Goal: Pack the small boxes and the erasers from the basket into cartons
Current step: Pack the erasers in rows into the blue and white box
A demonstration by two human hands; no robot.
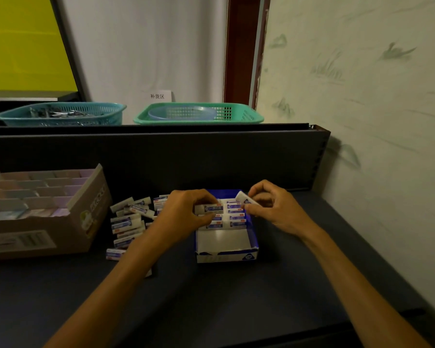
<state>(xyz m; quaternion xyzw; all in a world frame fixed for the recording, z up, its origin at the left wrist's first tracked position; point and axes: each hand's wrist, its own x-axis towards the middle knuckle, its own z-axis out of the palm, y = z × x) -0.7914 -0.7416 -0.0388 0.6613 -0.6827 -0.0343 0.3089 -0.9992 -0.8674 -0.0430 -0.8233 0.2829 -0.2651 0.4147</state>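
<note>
Both forearms reach forward, the left grip (186,209) and right grip (274,209) each pinching with curled fingers.

Your left hand (183,212) hides part of the loose erasers (129,222); the brown carton (86,217) runs off the left edge, its contents blurred.

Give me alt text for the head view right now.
Both hands hold white erasers over a small blue-and-white cardboard carton on a dark table: the left hand grips one above the packed rows, the right hand pinches another. Loose erasers lie left of the carton, beside a brown cardboard box.
</note>
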